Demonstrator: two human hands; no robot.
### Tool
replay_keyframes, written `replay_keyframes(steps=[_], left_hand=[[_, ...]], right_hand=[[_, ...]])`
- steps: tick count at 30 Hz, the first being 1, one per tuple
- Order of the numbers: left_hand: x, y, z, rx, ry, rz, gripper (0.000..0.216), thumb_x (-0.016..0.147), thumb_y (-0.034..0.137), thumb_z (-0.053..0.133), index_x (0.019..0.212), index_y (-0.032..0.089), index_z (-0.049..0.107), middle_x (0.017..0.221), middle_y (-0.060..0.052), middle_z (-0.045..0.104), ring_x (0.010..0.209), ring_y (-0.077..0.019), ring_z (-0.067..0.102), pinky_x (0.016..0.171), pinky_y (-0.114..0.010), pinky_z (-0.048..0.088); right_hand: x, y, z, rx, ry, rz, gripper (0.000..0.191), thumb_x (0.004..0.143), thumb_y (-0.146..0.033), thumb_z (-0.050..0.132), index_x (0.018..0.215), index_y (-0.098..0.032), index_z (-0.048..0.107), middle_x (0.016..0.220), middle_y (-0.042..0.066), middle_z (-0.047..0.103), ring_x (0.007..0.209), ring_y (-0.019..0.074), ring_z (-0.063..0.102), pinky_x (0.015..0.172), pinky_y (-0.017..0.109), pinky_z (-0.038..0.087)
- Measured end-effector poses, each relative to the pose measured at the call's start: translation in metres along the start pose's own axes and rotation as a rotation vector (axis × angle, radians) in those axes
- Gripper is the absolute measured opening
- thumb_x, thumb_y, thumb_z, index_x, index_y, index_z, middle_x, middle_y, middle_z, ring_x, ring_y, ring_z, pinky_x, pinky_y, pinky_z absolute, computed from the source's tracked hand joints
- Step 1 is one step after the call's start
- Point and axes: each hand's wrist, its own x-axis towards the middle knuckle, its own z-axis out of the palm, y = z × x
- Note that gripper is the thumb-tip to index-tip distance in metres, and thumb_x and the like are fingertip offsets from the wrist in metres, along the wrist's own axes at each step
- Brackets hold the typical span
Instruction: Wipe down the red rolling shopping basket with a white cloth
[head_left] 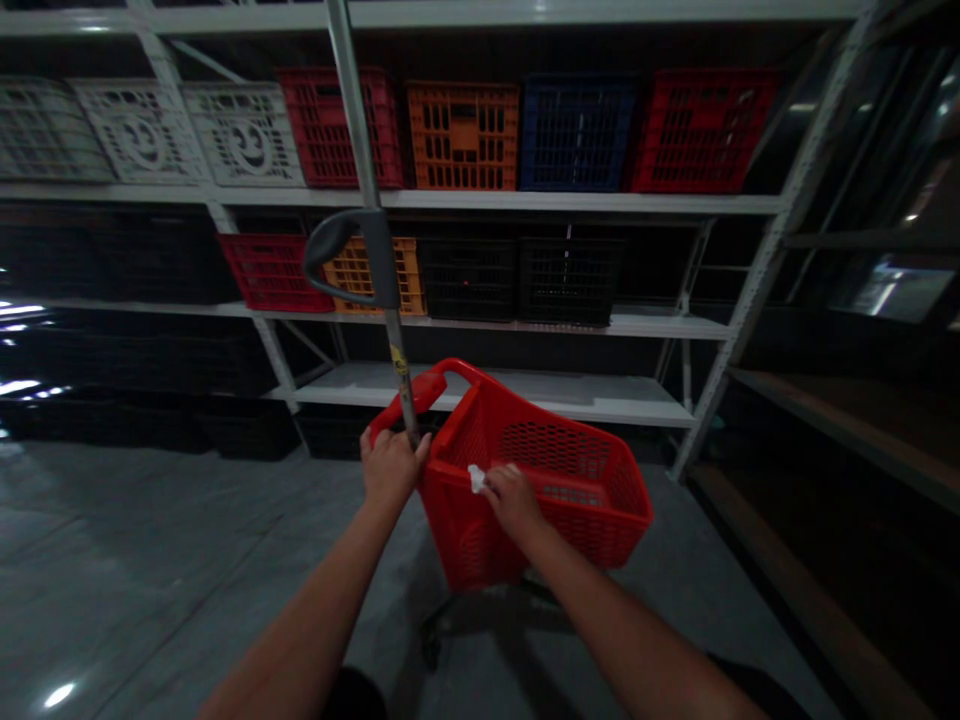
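A red plastic shopping cart (540, 440) stands on the floor before me, its basket pointing right. My left hand (394, 468) is closed around the cart's red handle (411, 398), at the foot of a metal pole (362, 130). The pole rises upright from there, leaning slightly left, with a grey loop grip (384, 260) partway up. Against the near rim of the basket is my right hand (514, 500), pinching a crumpled white tissue (477, 479). Only bare red plastic shows in the visible part of the basket.
White metal shelving (570, 203) spans the back, bearing plastic crates: white ones (247, 140), a blue one (576, 135), an orange one (463, 170) and red ones (701, 130). Black crates (469, 280) sit lower. A dark rack (847, 420) borders the right side. The floor (172, 560) is grey.
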Motion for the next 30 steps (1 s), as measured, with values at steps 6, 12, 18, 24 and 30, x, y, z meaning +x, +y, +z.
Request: replay_keyframes(steps=[6, 12, 18, 24, 30], left_hand=[[0.0, 0.0, 0.0, -0.019, 0.016, -0.01, 0.051, 0.081, 0.051, 0.03, 0.073, 0.016, 0.066, 0.066, -0.008, 0.061, 0.078, -0.0215, 0.053, 0.096, -0.041, 0.02], [0.001, 0.001, 0.002, -0.025, 0.025, -0.015, 0.051, 0.081, 0.05, 0.03, 0.073, 0.014, 0.065, 0.066, -0.009, 0.062, 0.078, -0.0215, 0.053, 0.097, -0.041, 0.019], [0.003, -0.005, 0.005, -0.064, -0.011, 0.002, 0.05, 0.081, 0.049, 0.03, 0.075, 0.013, 0.066, 0.068, -0.01, 0.063, 0.08, -0.0238, 0.052, 0.096, -0.043, 0.019], [0.006, -0.008, 0.009, -0.091, -0.021, -0.013, 0.052, 0.08, 0.05, 0.03, 0.075, 0.014, 0.066, 0.068, -0.011, 0.062, 0.081, -0.0242, 0.051, 0.096, -0.044, 0.018], [0.005, -0.005, 0.004, -0.095, -0.024, 0.0, 0.052, 0.08, 0.051, 0.03, 0.076, 0.013, 0.066, 0.067, -0.011, 0.061, 0.08, -0.0238, 0.051, 0.096, -0.043, 0.019]], right_hand=[[0.008, -0.002, -0.001, 0.108, 0.016, 0.052, 0.018, 0.076, -0.01, 0.055, 0.088, -0.019, 0.066, 0.086, 0.004, 0.062, 0.081, 0.0136, 0.053, 0.074, 0.022, 0.039], [0.037, -0.037, 0.011, 0.279, 0.046, 0.106, 0.015, 0.078, -0.011, 0.053, 0.079, -0.016, 0.068, 0.078, 0.002, 0.062, 0.073, 0.0102, 0.056, 0.068, 0.019, 0.04], [0.047, -0.049, 0.014, 0.207, 0.038, 0.13, 0.016, 0.078, -0.011, 0.052, 0.073, -0.013, 0.067, 0.074, 0.003, 0.06, 0.07, 0.0111, 0.053, 0.065, 0.019, 0.037], [-0.004, 0.007, -0.016, 0.093, 0.021, 0.286, 0.016, 0.074, -0.006, 0.051, 0.067, -0.014, 0.063, 0.074, 0.004, 0.06, 0.07, 0.013, 0.054, 0.065, 0.021, 0.038], [-0.019, 0.02, -0.026, 0.076, -0.01, 0.23, 0.016, 0.069, -0.006, 0.053, 0.079, -0.016, 0.061, 0.081, 0.004, 0.062, 0.075, 0.0146, 0.056, 0.068, 0.022, 0.038]])
